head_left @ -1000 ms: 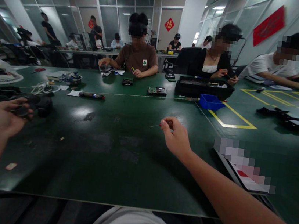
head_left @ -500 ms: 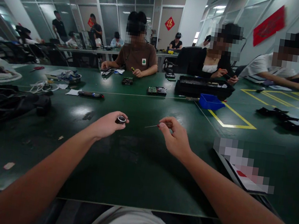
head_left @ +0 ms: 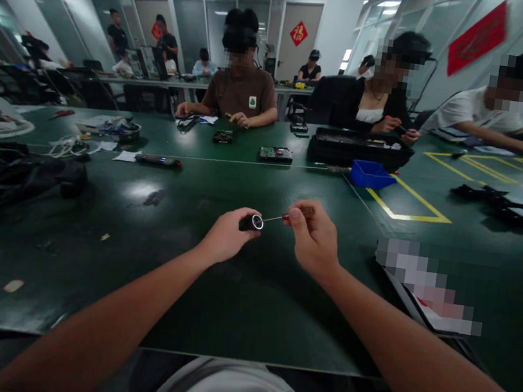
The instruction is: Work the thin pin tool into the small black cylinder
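Note:
My left hand point(head_left: 231, 234) is closed around a small black cylinder with a silver ring at its end point(head_left: 252, 222), tilted so the ringed end faces right. Opposite it, my right hand point(head_left: 313, 237) grips a screwdriver point(head_left: 286, 217) by its reddish handle, mostly covered by my fingers. The thin metal shaft points left, its tip at the ringed end of the cylinder. Whether the tip is inside or only touching, I cannot tell. Both hands are above the green table point(head_left: 250, 311).
Across the table lie circuit-board devices point(head_left: 276, 154), a blue bin point(head_left: 372, 174) and a long black case point(head_left: 360, 150). A dark pen-like tool point(head_left: 158, 161) and black parts point(head_left: 24, 185) are at left. Papers point(head_left: 428, 291) lie right. Several people sit beyond.
My left hand has moved right with the black cylinder and turned its ringed end toward the screwdriver. The screwdriver tip now meets the cylinder; before, they were apart.

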